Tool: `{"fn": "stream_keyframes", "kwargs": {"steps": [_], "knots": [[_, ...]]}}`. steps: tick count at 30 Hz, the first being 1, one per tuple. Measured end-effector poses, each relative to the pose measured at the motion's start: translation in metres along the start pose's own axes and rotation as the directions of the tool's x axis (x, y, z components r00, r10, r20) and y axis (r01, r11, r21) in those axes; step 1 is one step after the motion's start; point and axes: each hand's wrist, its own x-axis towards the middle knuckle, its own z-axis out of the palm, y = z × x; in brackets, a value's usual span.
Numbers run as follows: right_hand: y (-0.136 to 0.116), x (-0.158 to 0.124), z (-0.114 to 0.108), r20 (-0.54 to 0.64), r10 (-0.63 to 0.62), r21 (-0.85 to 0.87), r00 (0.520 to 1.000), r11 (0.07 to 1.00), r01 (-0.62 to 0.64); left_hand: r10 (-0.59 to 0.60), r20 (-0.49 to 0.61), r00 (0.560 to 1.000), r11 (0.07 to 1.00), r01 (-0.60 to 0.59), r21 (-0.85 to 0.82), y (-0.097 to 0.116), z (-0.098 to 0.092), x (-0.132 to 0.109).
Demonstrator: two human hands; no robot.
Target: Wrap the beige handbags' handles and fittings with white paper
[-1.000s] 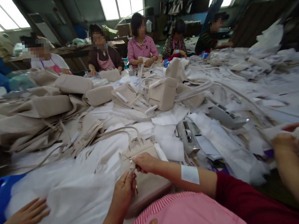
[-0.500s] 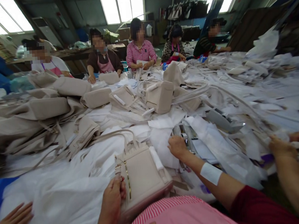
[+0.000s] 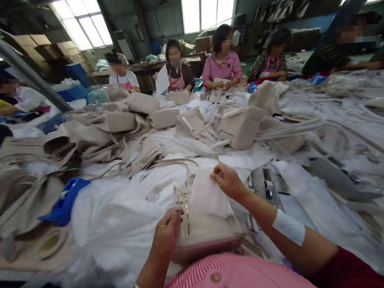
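A beige handbag (image 3: 208, 237) with a gold zip leans against the pink apron at the table's near edge. My left hand (image 3: 167, 231) is closed on the strap tab at the bag's left side, below its gold buckle. Above the bag, my right hand (image 3: 229, 181) pinches the top corner of a thin white wrapping sheet (image 3: 208, 195). The sheet hangs over the upper right part of the bag's face and hides it. Just right of that hand lies a grey metal tape dispenser (image 3: 262, 185).
Beige bags (image 3: 111, 123) are heaped at the left and middle. White wrapping sheets (image 3: 98, 212) cover much of the table. A blue tape dispenser (image 3: 64, 203) and a tape roll (image 3: 51, 244) lie left, a grey dispenser (image 3: 342, 177) right. Several people work across the table.
My right hand has come away from the grey dispenser area and now holds a white sheet over the bag. The view has swung left. My left hand keeps its hold on the bag.
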Motion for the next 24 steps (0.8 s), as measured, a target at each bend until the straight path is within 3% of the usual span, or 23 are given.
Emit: {"fn": "stream_keyframes", "kwargs": {"steps": [5,9,12,17,20,24], "knots": [[-0.008,-0.018,0.023,0.066,-0.049,-0.073,0.997,0.996,0.054,-0.010,0.110,0.994,0.994,0.022,-0.110,0.012,0.007,0.001],[-0.023,-0.043,0.045,0.168,-0.141,-0.007,0.976,0.990,0.144,-0.025,0.183,0.983,0.995,0.007,0.099,0.020,0.013,0.003],[-0.019,-0.049,0.045,0.154,-0.053,0.102,0.987,0.994,0.037,-0.043,0.154,0.987,0.972,0.006,0.233,0.016,0.014,0.004],[0.013,-0.043,0.011,0.158,0.165,0.256,0.974,0.945,-0.202,-0.034,-0.006,0.999,0.972,0.034,0.231,0.001,0.010,0.010],[0.022,-0.047,0.003,0.305,0.185,0.281,0.934,0.920,-0.273,-0.047,-0.021,0.999,0.984,0.050,0.170,-0.001,0.009,0.012],[0.012,-0.062,0.024,0.531,0.117,0.241,0.839,0.929,-0.282,-0.060,-0.009,0.998,0.990,0.061,0.129,0.003,0.011,0.010]]}}
